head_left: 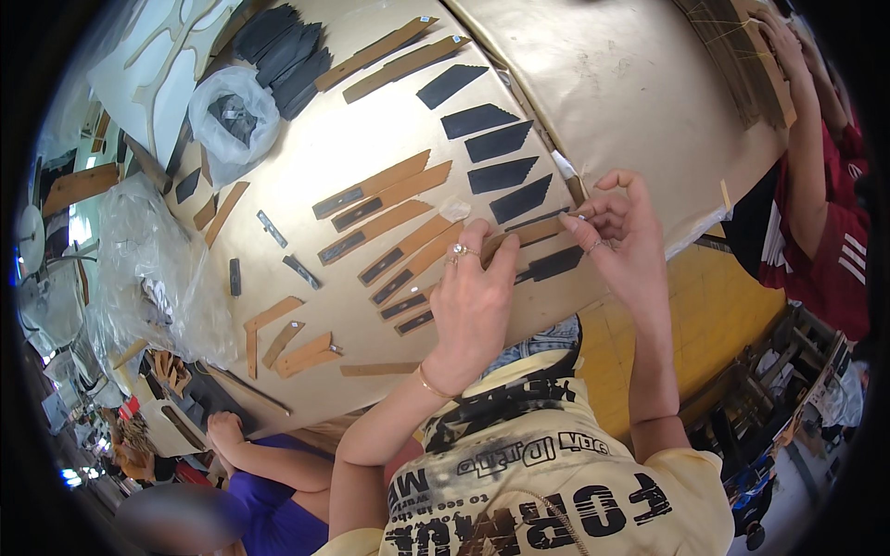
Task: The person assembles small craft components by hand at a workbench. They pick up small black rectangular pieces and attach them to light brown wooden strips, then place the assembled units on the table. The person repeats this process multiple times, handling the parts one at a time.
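A brown strip (541, 232), which looks like leather, stretches between my two hands over the table, with a narrow black edge along its far side. My left hand (475, 301) has its fingers closed on the strip's left end. At the other end, my right hand (623, 236) pinches the strip between thumb and fingers. Beneath it lies a black slanted piece (556, 264), partly covered. Beyond my hands is a row of black pieces with zigzag ends (502, 176). Left of my left hand lie several brown strips (394, 195) with small black inlays.
A clear plastic bag (234, 120) with dark pieces stands at the far left, beside a pile of black pieces (283, 60). Crumpled plastic (158, 269) lies at the left edge. A co-worker in purple (278, 486) is at lower left; another in red (825, 213) works at right.
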`<state>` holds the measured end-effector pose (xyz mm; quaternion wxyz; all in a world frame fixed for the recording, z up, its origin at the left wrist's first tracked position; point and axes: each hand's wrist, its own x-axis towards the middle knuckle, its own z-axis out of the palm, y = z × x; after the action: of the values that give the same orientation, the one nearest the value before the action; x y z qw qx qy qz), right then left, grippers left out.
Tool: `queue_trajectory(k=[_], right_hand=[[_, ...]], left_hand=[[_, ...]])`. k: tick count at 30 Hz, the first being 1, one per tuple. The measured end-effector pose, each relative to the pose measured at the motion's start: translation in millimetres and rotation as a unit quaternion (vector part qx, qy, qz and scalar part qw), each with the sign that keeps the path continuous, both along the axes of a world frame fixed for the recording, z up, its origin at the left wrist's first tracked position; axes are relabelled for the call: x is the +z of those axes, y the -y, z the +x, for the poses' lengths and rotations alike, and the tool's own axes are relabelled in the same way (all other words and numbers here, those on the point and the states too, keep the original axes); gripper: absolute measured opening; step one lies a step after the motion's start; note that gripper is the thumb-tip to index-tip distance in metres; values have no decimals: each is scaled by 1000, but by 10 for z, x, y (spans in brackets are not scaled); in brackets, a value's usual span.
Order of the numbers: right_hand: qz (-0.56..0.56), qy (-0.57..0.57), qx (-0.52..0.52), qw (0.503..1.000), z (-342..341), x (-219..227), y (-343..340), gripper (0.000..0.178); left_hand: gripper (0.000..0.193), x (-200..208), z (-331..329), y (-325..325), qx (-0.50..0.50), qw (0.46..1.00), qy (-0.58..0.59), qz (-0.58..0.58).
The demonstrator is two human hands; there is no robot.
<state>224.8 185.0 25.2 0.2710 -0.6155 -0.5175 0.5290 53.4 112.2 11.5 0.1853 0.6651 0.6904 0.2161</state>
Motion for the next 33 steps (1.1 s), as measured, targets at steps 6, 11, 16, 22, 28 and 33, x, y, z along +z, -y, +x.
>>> queue_trajectory(k=[6, 11, 16, 22, 28, 33], right_hand=[[13, 3, 6, 1000, 15, -63, 1, 41], [35, 34, 8, 999, -19, -60, 10, 39], [48, 49, 5, 998, -47, -38, 15, 38], [58, 43, 6, 997, -46, -63, 22, 36], [96, 47, 2, 994, -66, -80, 32, 33], [118, 143, 6, 983, -14, -63, 106, 36]], left_hand=[[27, -4, 2, -3, -6, 1000, -15, 8], [27, 8, -4, -2, -10, 1000, -18, 4], [28, -1, 3, 2, -11, 999, -28, 13], [31, -21, 42, 45, -48, 984, -153, 76], [52, -45, 192, 178, -127, 990, -67, 2], [55, -156, 348, 207, -119, 989, -89, -21]])
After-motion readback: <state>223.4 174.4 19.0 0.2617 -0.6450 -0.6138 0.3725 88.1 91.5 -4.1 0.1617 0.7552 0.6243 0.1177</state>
